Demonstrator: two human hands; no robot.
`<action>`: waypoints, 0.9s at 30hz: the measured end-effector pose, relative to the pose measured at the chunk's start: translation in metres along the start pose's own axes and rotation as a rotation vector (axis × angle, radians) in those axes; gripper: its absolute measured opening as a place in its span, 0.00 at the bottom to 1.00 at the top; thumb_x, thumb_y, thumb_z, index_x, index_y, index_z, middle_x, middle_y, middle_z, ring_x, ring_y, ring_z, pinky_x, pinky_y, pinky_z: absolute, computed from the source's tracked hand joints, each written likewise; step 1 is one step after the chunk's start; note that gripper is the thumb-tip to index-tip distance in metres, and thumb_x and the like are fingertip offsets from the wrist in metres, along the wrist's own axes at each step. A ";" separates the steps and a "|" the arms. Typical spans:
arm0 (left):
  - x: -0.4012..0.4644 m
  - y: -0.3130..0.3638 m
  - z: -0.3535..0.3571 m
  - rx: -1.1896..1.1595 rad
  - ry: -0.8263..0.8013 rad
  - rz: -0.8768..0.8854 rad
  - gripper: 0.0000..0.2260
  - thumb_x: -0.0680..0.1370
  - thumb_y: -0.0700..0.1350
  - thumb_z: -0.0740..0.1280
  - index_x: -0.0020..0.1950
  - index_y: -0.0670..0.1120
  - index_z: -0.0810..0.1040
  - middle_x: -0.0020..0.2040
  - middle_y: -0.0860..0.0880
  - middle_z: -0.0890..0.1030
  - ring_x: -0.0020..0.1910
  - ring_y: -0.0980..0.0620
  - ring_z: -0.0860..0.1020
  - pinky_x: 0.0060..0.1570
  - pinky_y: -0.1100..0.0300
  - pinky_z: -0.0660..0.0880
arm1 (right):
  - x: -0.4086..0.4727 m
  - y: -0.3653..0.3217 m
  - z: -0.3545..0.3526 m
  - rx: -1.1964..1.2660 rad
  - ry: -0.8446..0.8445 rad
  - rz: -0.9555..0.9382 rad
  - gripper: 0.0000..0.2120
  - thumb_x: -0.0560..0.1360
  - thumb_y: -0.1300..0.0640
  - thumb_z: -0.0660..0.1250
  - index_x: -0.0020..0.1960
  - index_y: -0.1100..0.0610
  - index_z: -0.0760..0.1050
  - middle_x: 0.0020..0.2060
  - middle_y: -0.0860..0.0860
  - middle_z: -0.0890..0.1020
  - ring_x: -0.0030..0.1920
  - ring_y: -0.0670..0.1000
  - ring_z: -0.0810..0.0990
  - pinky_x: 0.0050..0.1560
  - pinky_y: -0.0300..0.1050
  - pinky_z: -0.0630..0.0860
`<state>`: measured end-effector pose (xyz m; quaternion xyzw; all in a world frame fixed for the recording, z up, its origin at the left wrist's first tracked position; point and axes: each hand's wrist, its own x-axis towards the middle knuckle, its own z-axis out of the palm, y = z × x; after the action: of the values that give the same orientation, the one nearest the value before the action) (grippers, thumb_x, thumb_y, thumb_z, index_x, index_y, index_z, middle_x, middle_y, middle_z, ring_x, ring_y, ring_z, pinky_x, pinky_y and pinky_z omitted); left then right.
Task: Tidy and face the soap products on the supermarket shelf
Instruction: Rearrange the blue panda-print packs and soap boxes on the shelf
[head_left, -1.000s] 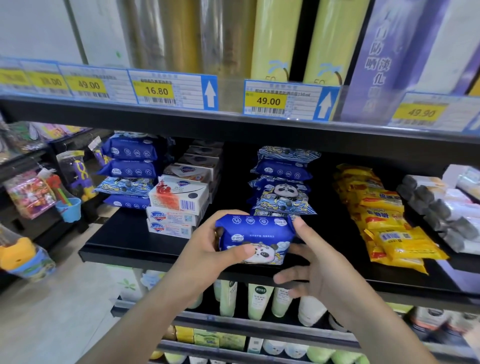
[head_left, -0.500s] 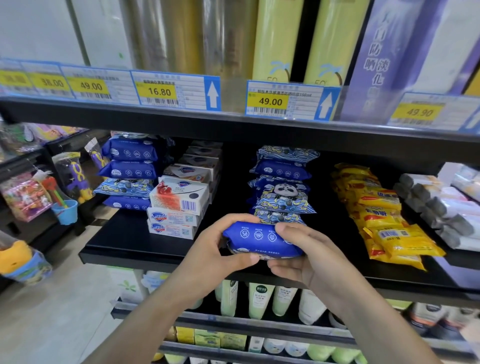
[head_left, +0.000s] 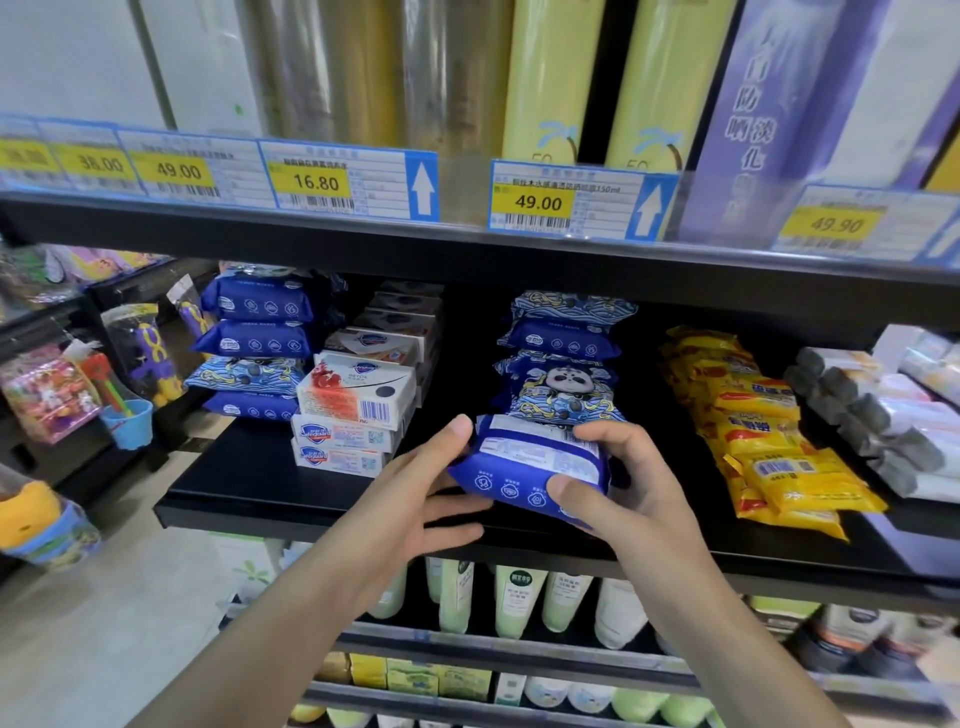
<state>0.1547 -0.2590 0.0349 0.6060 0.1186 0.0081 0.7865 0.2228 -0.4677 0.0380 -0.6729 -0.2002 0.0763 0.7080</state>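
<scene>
A blue wrapped soap pack (head_left: 524, 462) is held just above the front of the black shelf (head_left: 260, 483), tilted so its white label back faces up. My right hand (head_left: 639, 483) grips its right end, thumb on the front edge and fingers over the top. My left hand (head_left: 415, 499) pinches the left end, thumb on the top corner and fingers beneath. Directly behind the pack stands a stack of matching blue panda-print packs (head_left: 563, 384).
A second blue stack (head_left: 254, 332) and white Safeguard soap boxes (head_left: 358, 400) sit to the left; yellow packs (head_left: 763, 431) and grey-white wrapped bars (head_left: 872, 415) lie to the right. Price tags (head_left: 576, 202) line the shelf above. Bottles (head_left: 519, 597) fill the shelf below. Toys (head_left: 52, 395) hang at far left.
The pack has been turned over, from its panda front facing me to its label back facing up. My right hand moved from beside it to gripping its right end.
</scene>
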 end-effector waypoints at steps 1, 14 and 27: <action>0.000 0.003 0.001 0.016 -0.026 -0.033 0.35 0.66 0.73 0.76 0.66 0.56 0.82 0.62 0.50 0.86 0.61 0.48 0.85 0.53 0.52 0.84 | -0.001 0.001 -0.001 -0.015 -0.019 -0.031 0.22 0.68 0.54 0.79 0.59 0.41 0.77 0.55 0.39 0.83 0.55 0.48 0.84 0.54 0.51 0.85; 0.004 0.002 0.007 0.147 -0.018 -0.095 0.19 0.76 0.54 0.76 0.64 0.48 0.82 0.56 0.47 0.88 0.52 0.53 0.87 0.44 0.60 0.82 | -0.010 0.010 -0.007 -0.296 -0.278 -0.213 0.42 0.75 0.63 0.76 0.74 0.30 0.62 0.75 0.42 0.63 0.73 0.51 0.71 0.66 0.55 0.78; 0.004 -0.009 0.005 0.096 -0.004 0.154 0.24 0.73 0.48 0.80 0.66 0.50 0.78 0.60 0.49 0.86 0.57 0.47 0.86 0.51 0.54 0.84 | -0.006 -0.005 -0.009 -0.213 0.053 -0.023 0.35 0.69 0.28 0.70 0.73 0.31 0.64 0.68 0.36 0.72 0.49 0.43 0.84 0.42 0.40 0.82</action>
<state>0.1583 -0.2656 0.0266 0.6504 0.0704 0.0616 0.7538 0.2202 -0.4781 0.0421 -0.7436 -0.1961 0.0287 0.6385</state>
